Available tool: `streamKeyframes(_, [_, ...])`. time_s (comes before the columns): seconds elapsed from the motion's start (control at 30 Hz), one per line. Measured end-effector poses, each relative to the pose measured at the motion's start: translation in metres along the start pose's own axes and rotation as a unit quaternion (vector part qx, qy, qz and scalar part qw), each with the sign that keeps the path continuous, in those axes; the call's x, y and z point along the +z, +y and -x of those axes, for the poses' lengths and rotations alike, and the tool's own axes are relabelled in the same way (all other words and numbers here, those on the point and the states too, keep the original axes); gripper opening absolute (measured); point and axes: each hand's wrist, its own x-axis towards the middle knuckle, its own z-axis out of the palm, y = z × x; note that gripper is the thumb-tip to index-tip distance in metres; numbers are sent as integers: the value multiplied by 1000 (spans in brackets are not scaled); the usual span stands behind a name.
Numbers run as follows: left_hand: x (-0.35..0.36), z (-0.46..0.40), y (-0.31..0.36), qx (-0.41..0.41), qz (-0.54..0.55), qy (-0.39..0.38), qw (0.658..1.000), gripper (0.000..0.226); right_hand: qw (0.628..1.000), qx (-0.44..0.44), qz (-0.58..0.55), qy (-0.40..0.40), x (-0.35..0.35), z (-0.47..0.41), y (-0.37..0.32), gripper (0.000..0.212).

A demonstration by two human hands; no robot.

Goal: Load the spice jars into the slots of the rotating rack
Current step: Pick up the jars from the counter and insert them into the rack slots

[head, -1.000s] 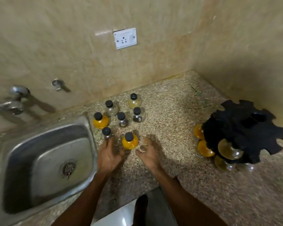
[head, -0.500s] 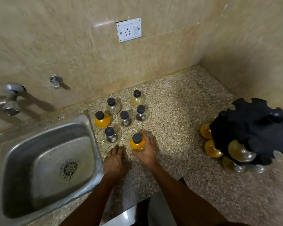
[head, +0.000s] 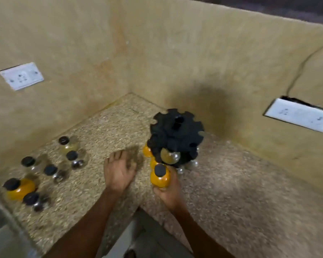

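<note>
My right hand [head: 169,190] grips an orange spice jar [head: 159,176] with a black cap, held just below and in front of the black rotating rack [head: 175,135]. The rack stands in the counter's corner with several jars hanging in its lower slots: orange ones [head: 146,151] on its left side and a yellowish one [head: 168,155] facing me. My left hand [head: 118,170] is open, palm down, over the counter to the left of the rack. Several more black-capped jars stand at the left, among them another orange one [head: 20,187] and clear ones [head: 71,157].
The speckled granite counter [head: 231,192] runs into a tiled wall corner. A steel sink edge [head: 0,229] shows at the lower left. White socket plates sit on the left wall [head: 21,76] and the right wall [head: 298,115], with a cable above the latter.
My right hand has lifted the orange jar from the group at the left and carried it right to the rack. My left hand moved right too. The view swung toward the rack.
</note>
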Motion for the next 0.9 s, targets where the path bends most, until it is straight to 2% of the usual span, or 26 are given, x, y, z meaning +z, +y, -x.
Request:
streamKeyframes(0.1, [-12,-34,71,112,43,75,990,42,996,8,-14,87,-54,3,11,76])
streamKeyframes(0.17, [-14,-52,117,190,84,88,974,42,991,4,-33,133,-85,7,15,80])
streamKeyframes(0.3, [-3,-75,178,266,86,-18,960,52,986,21,-33,162,-125,-3,24,74])
streamKeyframes(0.43, [9,-82,203,254,10,-148,956,62,986,21,-7,163,-146,-24,27,78])
streamKeyframes(0.6, [10,-77,206,252,6,-199,947,88,993,0,-31,113,-141,-53,28,79])
streamKeyframes(0.73, [14,-72,204,251,24,-167,953,95,993,-13,-74,94,-133,-61,30,77])
streamKeyframes(0.83, [19,-69,204,251,15,-118,960,87,992,-12,-89,90,-129,-69,32,87])
streamKeyframes(0.9, [21,-68,199,238,18,-101,966,83,994,-19,-86,68,-127,-73,28,86])
